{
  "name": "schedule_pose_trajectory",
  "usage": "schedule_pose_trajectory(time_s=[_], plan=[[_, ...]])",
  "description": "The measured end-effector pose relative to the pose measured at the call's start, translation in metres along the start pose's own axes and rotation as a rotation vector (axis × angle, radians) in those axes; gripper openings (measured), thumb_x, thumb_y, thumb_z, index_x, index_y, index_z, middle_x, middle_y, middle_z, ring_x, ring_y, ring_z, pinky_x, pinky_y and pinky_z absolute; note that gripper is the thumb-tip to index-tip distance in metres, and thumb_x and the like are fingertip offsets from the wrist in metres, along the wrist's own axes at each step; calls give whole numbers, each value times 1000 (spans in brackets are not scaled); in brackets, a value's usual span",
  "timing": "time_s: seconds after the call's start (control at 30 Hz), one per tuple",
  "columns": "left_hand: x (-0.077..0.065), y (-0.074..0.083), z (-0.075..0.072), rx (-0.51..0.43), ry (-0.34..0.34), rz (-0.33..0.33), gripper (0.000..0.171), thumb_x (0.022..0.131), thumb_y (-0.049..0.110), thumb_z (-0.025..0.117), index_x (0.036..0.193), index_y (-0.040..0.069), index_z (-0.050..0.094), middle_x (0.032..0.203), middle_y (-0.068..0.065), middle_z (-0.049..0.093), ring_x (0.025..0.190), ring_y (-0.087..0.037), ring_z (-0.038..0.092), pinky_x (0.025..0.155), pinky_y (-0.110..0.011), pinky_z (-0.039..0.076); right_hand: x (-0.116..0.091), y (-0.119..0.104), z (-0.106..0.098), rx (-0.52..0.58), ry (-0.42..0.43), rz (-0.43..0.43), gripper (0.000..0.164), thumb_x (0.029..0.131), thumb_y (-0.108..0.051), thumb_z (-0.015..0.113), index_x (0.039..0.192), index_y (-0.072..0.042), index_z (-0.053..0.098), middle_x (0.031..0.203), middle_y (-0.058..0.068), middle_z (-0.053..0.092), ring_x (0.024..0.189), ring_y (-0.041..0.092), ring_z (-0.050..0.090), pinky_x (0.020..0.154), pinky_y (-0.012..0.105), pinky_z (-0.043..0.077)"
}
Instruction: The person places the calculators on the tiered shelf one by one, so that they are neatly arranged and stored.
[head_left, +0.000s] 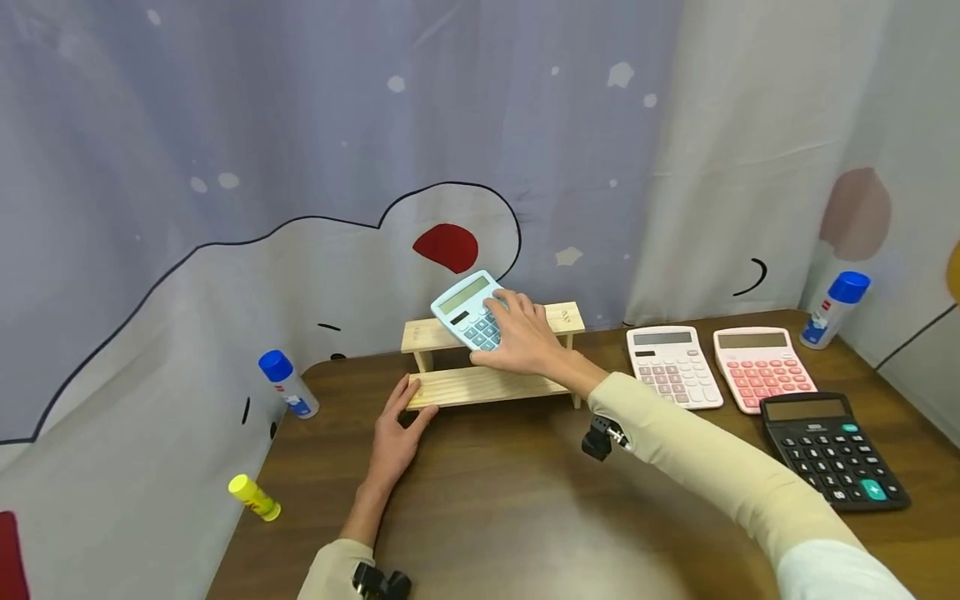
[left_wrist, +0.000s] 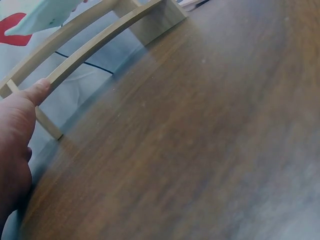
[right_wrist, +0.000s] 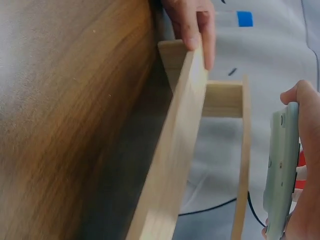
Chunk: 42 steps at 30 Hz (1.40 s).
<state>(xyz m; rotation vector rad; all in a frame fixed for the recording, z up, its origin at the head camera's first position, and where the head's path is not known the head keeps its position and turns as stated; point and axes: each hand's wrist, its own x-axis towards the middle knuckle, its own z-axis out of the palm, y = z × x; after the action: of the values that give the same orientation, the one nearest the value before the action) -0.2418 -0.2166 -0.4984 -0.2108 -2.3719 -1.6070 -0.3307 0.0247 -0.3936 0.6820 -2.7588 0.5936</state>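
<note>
My right hand grips a light blue calculator by its edges, keys facing up, in front of and above the upper board of a small two-step wooden shelf. In the right wrist view the calculator appears edge-on, apart from the boards. At the shelf's left end, my left hand holds the lower board between thumb and fingers. The left wrist view shows the left hand at that board's end, with part of the calculator above the shelf.
To the right lie a white calculator, a pink calculator and a black calculator. Blue-capped glue bottles stand at the left and far right. A yellow glue stick is near the table's left edge. A patterned curtain hangs behind.
</note>
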Motion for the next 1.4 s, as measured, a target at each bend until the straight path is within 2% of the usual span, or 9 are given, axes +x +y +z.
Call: schedule_pose_trajectory(time_s=[0.2, 0.4, 0.7, 0.87, 1.0, 1.23, 1.4], plan=[[1, -1, 2, 0, 2, 18, 59, 94, 17, 71, 146, 0, 49, 161, -18, 32, 150, -36, 29, 118, -57, 26, 4, -7, 11, -12, -7, -6, 84, 74, -55, 66, 146, -15, 47, 153, 10, 37, 127, 31, 42, 97, 50, 37], [1, -2, 2, 0, 34, 25, 58, 93, 16, 71, 145, 0, 50, 160, -18, 33, 149, -36, 30, 119, -56, 26, 11, -18, 16, -8, -25, -6, 85, 75, -57, 65, 147, -16, 46, 153, 10, 37, 130, 32, 40, 96, 50, 37], [1, -3, 1, 13, 39, 19, 57, 94, 15, 71, 145, 0, 50, 160, -18, 33, 149, -35, 31, 119, -55, 28, 15, -22, 23, -36, -30, 9, 85, 73, -59, 64, 145, -16, 48, 150, 12, 39, 128, 34, 43, 96, 50, 39], [6, -24, 4, 10, 47, 30, 58, 93, 17, 72, 145, 3, 51, 160, -18, 33, 149, -35, 31, 119, -56, 26, 16, -20, 27, -27, -12, 42, 84, 72, -58, 66, 143, -16, 50, 148, 12, 41, 128, 36, 43, 97, 51, 38], [10, -40, 6, 3, 62, 43, 59, 91, 24, 74, 145, 10, 54, 160, -14, 35, 148, -33, 32, 119, -55, 27, 19, -20, 29, -22, -19, 59, 85, 73, -58, 66, 144, -16, 48, 150, 12, 40, 127, 35, 44, 98, 51, 38], [10, -43, 6, 14, 59, 53, 60, 90, 33, 74, 145, 15, 55, 160, -11, 36, 148, -31, 34, 118, -54, 29, 20, -24, 31, -59, -62, 65, 87, 78, -63, 64, 149, -16, 44, 153, 12, 37, 130, 37, 42, 100, 53, 39], [10, -43, 6, 16, 62, 50, 60, 91, 34, 73, 145, 14, 54, 160, -14, 36, 148, -31, 34, 118, -55, 29, 17, -22, 29, -63, -96, 60, 92, 81, -71, 60, 152, -16, 41, 159, 13, 31, 141, 37, 33, 110, 56, 33]])
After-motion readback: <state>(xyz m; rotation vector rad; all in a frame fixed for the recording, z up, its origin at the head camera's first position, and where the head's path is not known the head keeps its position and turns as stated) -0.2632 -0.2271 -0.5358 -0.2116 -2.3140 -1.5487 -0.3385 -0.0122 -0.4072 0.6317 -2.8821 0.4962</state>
